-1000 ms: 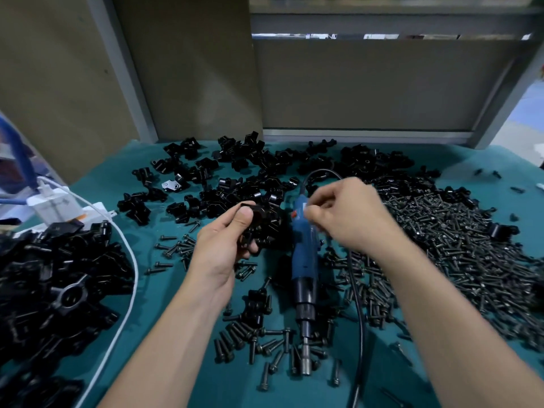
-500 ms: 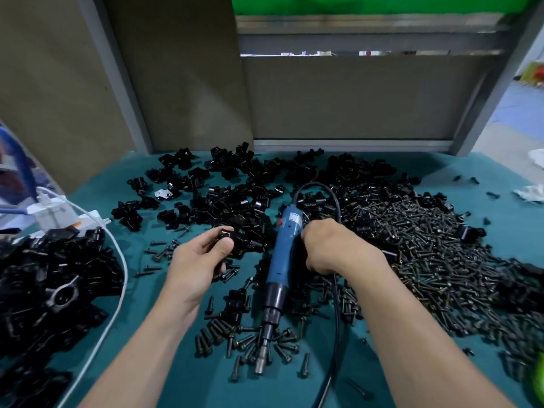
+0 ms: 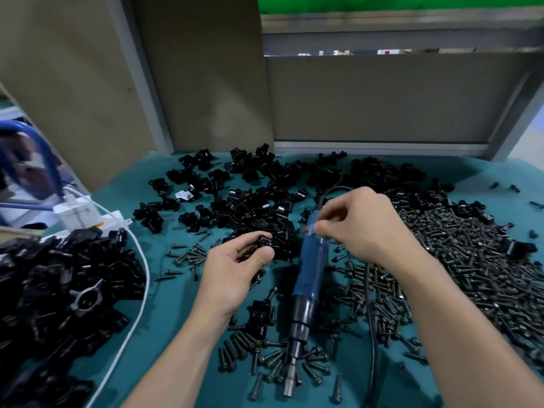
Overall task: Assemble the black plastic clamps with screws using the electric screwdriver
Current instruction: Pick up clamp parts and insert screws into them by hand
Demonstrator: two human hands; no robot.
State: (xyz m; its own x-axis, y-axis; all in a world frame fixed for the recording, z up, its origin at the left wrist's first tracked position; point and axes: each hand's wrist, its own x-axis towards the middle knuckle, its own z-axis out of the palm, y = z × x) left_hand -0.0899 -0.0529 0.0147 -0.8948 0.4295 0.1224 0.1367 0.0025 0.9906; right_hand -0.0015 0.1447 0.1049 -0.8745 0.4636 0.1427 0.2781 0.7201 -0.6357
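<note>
- Electric screwdriver (image 3: 309, 278): blue body, black collar, metal bit. It lies flat at centre, bit toward 6 o'clock, with a black cord leaving its 12 o'clock end.
- Black plastic clamps (image 3: 259, 201): loose heaps at its 12 and 9 o'clock.
- Single clamp (image 3: 265, 242): pinched in the left hand (image 3: 235, 269), at the screwdriver's 10 o'clock.
- Screws (image 3: 471, 260): dark, with a big pile at 3 o'clock and a scatter round the bit.

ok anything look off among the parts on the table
One silvery plate lies among the black clamps, at the far left of the spread. The pieces around it are all black. Otherwise nothing stands out.
</note>
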